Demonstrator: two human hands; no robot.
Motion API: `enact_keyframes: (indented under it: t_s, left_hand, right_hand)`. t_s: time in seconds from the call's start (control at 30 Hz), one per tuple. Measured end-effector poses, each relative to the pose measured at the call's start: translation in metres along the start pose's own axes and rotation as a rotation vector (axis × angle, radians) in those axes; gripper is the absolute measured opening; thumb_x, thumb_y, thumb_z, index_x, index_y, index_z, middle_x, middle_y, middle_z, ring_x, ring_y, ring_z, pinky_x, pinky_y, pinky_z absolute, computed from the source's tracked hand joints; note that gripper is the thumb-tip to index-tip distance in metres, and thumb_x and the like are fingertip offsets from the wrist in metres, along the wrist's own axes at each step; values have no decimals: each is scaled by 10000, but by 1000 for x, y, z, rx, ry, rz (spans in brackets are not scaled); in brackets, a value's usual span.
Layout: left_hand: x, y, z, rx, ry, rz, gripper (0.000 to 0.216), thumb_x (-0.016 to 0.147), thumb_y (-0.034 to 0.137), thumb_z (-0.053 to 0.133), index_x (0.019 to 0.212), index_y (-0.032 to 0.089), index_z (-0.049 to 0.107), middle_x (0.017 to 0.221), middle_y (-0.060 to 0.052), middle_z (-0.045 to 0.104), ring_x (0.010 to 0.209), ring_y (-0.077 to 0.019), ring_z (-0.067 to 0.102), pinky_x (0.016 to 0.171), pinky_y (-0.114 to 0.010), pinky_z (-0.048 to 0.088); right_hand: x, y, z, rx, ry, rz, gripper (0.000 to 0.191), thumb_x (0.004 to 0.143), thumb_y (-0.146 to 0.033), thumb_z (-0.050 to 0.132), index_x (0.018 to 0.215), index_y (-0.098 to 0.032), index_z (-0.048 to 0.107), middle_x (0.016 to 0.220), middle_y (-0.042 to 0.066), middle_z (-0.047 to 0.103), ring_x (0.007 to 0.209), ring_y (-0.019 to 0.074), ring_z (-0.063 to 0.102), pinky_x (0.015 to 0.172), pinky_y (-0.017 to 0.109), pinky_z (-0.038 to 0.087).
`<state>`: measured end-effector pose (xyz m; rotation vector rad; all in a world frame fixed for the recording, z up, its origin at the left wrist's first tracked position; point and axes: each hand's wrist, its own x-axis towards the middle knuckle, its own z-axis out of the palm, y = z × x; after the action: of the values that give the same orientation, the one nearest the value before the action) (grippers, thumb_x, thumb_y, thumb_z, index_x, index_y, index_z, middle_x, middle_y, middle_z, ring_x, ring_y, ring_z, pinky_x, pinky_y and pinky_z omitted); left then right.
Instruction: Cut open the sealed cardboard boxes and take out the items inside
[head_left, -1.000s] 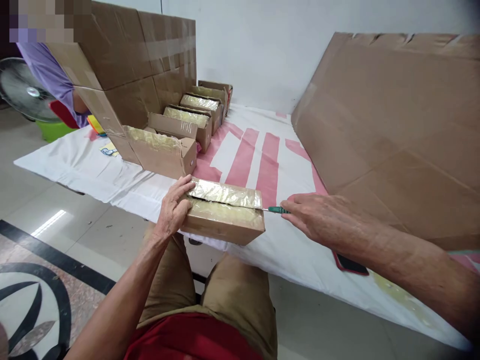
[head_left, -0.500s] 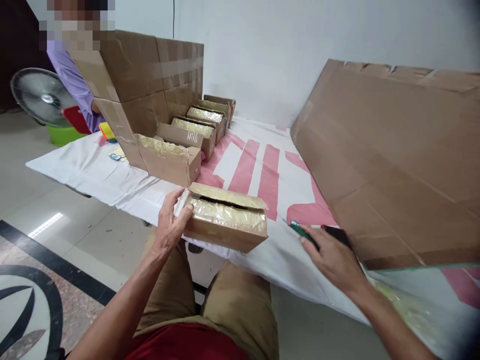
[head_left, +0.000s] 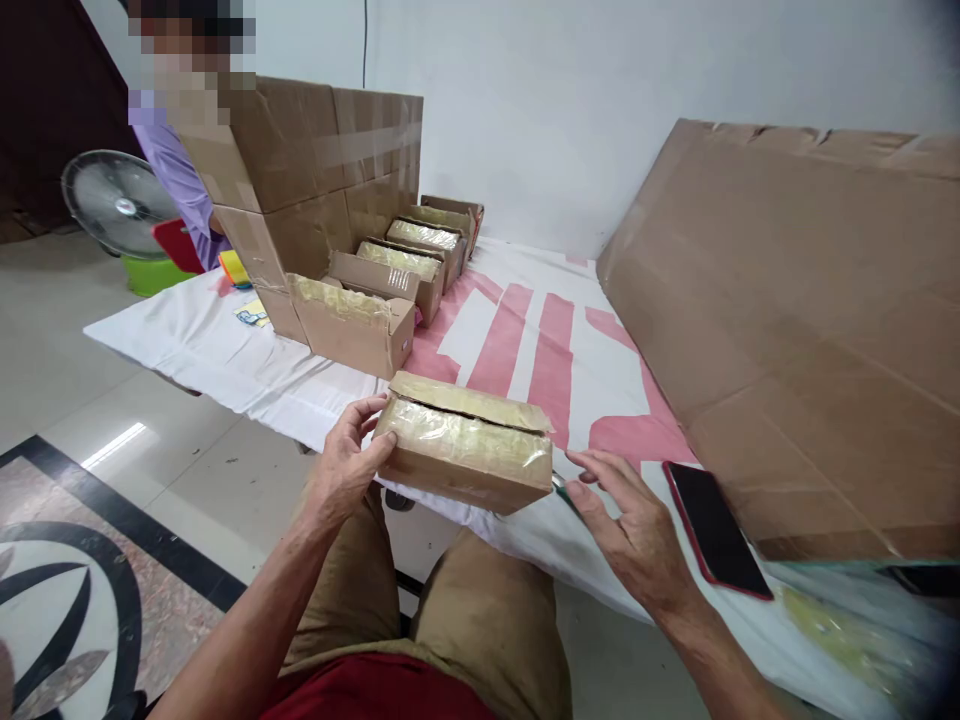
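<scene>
A small cardboard box [head_left: 465,452], its top covered in shiny yellowish tape, sits at the table's front edge. Its top shows a narrow open slit beside a slightly raised flap. My left hand [head_left: 352,455] is closed on the box's left end, thumb in front and fingers behind. Close by the right end is my right hand [head_left: 630,520], with index finger and thumb apart. A green utility knife [head_left: 559,484] pokes out from under that thumb, its tip near the box corner; most of it is hidden by the hand.
Several similar boxes [head_left: 352,325] stand in a row beside a wall of stacked cartons [head_left: 300,140]. A large cardboard sheet [head_left: 810,330] leans at the right. A red-edged phone [head_left: 716,530] lies beside my right hand. Behind the cartons are a person's purple sleeve [head_left: 180,180] and a fan [head_left: 124,205].
My right hand has moved left, toward the box, and the green utility knife has come along with it. The phone is now uncovered. My left hand keeps its hold on the box.
</scene>
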<state>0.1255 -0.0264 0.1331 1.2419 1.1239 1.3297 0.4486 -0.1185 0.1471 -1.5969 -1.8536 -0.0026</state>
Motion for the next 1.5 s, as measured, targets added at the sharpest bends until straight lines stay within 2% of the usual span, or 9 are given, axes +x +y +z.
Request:
enact_keyframes:
  t_s: [0.13, 0.27, 0.4, 0.57, 0.73, 0.9, 1.03, 1.17, 1.5]
  left_hand:
    - [1, -2, -6, -117, -8, 88, 348, 767, 341, 784, 1036, 194, 620, 1415, -148, 635, 1393, -319, 547, 1207, -510, 361]
    - [-10, -1, -18, 1, -10, 280, 448, 850, 227, 702, 1272, 215, 552, 1218, -125, 733, 1408, -288, 542, 1204, -533, 367]
    - [-20, -9, -29, 404, -151, 562, 378, 831, 81, 651, 1173, 242, 670, 1340, -120, 673, 1436, -293, 506, 1160, -506, 435]
    - [-19, -20, -25, 541, -128, 733, 319, 855, -3, 576, 1034, 230, 701, 1309, -116, 678, 1370, -261, 567, 1093, -454, 510]
    - [-11, -20, -15, 503, -44, 749, 254, 845, 20, 630, 975, 220, 717, 1288, -112, 671, 1275, -247, 637, 1051, -420, 546]
    - [7, -21, 1, 456, 27, 709, 300, 810, -14, 592, 931, 218, 738, 1289, -101, 660, 1215, -232, 659, 1012, -399, 555]
    - [16, -31, 20, 361, 32, 691, 325, 778, -32, 597, 945, 213, 729, 1273, -97, 662, 1176, -224, 669, 1009, -404, 552]
    - [4, -39, 26, 332, 1, 617, 354, 770, -35, 579, 979, 210, 725, 1326, -109, 630, 1212, -233, 656, 1008, -409, 560]
    - [-15, -38, 19, 351, -32, 549, 606, 644, -92, 445, 1067, 233, 733, 1419, -100, 577, 1304, -232, 610, 1058, -421, 553]
  right_hand:
    - [9, -32, 11, 45, 158, -85, 199, 971, -336, 655, 1135, -223, 647, 1127, 88, 696, 1038, 235, 692, 915, 368, 554]
    - [-1, -39, 11, 107, 213, -202, 147, 943, -104, 615, 1007, -236, 613, 1097, 64, 677, 1025, 192, 672, 915, 335, 528]
    - [-12, -43, -12, 75, 34, -400, 238, 898, -36, 574, 1030, -229, 615, 1112, 64, 713, 1097, 209, 659, 968, 365, 489]
    - [9, -57, -37, 223, -207, -318, 270, 1008, -176, 459, 1182, -256, 649, 1202, 51, 735, 1152, 195, 670, 991, 341, 522]
    - [55, -83, -10, 69, -448, -261, 353, 1067, -334, 408, 1257, -206, 677, 1385, 107, 680, 1274, 252, 639, 1055, 398, 531]
    - [86, -79, 17, -263, -392, -116, 579, 1014, -381, 464, 1496, -62, 494, 1663, 228, 336, 1482, 367, 426, 1171, 513, 424]
    - [106, -62, 20, -442, -494, -65, 595, 976, -354, 529, 1502, -83, 469, 1582, 214, 464, 1381, 366, 513, 1117, 496, 445]
    - [122, -61, 18, -574, -544, -141, 328, 939, -251, 570, 1239, -138, 640, 1300, 170, 653, 1182, 331, 590, 1000, 447, 457]
    - [121, -80, 43, -709, -568, -250, 198, 921, -107, 555, 1056, -111, 699, 1045, 201, 691, 991, 323, 660, 833, 403, 440]
